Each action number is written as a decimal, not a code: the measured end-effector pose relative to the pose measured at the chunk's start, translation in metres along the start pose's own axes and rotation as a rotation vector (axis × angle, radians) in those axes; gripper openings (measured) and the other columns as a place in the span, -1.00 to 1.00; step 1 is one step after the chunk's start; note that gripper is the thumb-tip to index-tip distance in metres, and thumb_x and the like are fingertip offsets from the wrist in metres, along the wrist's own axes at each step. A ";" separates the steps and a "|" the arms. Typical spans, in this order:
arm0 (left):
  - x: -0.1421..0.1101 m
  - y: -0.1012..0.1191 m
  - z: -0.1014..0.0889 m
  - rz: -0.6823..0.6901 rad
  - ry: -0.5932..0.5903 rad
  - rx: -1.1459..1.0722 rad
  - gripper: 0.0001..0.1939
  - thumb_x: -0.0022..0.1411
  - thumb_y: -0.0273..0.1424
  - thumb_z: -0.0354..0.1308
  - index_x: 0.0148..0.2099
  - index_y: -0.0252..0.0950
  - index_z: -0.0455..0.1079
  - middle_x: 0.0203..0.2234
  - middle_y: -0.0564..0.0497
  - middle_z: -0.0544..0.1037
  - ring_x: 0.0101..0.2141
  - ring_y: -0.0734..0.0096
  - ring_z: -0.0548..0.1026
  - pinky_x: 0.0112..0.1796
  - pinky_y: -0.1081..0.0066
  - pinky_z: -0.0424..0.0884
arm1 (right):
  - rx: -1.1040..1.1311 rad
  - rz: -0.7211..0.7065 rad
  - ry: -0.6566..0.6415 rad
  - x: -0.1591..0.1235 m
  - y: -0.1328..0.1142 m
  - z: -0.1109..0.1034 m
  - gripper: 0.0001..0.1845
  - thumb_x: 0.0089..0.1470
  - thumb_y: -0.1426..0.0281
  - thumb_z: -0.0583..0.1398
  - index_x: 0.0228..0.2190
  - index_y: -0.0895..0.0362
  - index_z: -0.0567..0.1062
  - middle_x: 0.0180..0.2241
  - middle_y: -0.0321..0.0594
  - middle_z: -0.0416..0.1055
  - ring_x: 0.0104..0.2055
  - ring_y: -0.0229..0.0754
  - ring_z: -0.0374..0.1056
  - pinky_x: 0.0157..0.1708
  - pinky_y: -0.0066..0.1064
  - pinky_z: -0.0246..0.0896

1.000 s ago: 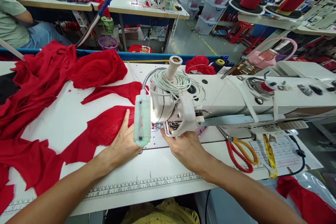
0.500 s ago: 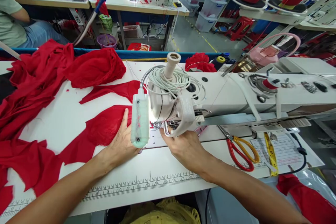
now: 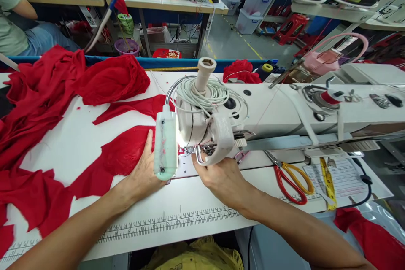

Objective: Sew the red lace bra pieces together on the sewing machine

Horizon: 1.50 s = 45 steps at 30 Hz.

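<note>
My left hand (image 3: 146,174) lies flat on the table with one finger stretched along the edge of a red fabric piece (image 3: 122,156). A pale green lamp (image 3: 165,143) hides its other fingertips. Close to the needle area of the white sewing machine (image 3: 268,109), my right hand (image 3: 223,177) is curled. Its fingertips are tucked behind the white finger guard (image 3: 224,139) by the presser foot, and what they hold is hidden. A small bit of red shows beside the foot, left of those fingertips.
Red fabric (image 3: 41,105) is heaped on the left, with a bundled red piece (image 3: 115,80) beside it. Scissors (image 3: 291,181), a yellow tape measure (image 3: 328,183) and a written sheet (image 3: 343,179) lie on the right. A ruler strip (image 3: 171,221) runs along the front edge. A seated person (image 3: 28,29) is across.
The whole view has shifted slightly, with the table's far side now a little higher in frame. Both hands keep nearly the same places, and the fabric by my left hand shows hardly any movement.
</note>
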State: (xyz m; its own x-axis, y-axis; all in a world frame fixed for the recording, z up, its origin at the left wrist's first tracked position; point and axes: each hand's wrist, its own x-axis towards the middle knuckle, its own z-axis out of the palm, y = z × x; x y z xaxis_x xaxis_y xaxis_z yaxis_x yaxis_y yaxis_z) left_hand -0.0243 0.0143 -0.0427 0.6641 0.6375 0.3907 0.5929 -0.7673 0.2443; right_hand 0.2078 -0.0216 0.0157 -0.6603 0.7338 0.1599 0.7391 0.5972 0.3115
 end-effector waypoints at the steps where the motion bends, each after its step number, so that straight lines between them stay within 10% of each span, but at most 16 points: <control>1: 0.000 0.000 0.001 0.022 0.010 0.013 -0.75 0.19 -0.53 0.17 -0.08 -0.23 0.49 -0.12 -0.09 0.58 0.00 0.07 0.48 0.21 -0.27 0.20 | 0.011 0.004 0.022 -0.001 0.000 0.001 -0.52 -0.02 0.73 0.13 -0.06 0.26 0.54 -0.41 -0.03 0.51 -0.40 -0.13 0.36 -0.62 -0.46 0.11; 15: 0.012 0.003 -0.008 0.058 0.031 0.070 -0.74 0.35 -0.39 0.11 0.05 -0.22 0.47 -0.19 -0.07 0.63 -0.12 0.11 0.56 0.21 -0.25 0.11 | 0.111 0.103 0.247 -0.008 0.001 0.010 -0.70 0.01 0.72 0.10 -0.34 0.21 0.55 -0.37 -0.15 0.42 -0.42 -0.22 0.18 -0.55 -0.42 -0.07; 45: -0.007 -0.017 0.003 0.135 0.061 0.074 -0.56 0.30 -0.48 0.12 0.22 -0.19 0.38 -0.03 -0.16 0.54 -0.03 0.04 0.49 0.07 -0.12 0.38 | 0.079 0.071 0.187 -0.004 -0.008 0.009 -0.73 -0.08 0.77 0.11 -0.44 0.19 0.41 -0.51 -0.21 0.35 -0.48 -0.23 0.17 -0.58 -0.41 -0.12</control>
State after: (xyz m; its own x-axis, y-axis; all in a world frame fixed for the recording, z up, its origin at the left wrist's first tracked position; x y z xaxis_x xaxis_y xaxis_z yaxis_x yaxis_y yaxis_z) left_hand -0.0377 0.0236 -0.0522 0.7123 0.5221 0.4691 0.5338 -0.8369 0.1209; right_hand 0.2054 -0.0260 0.0040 -0.6136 0.7067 0.3522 0.7882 0.5746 0.2202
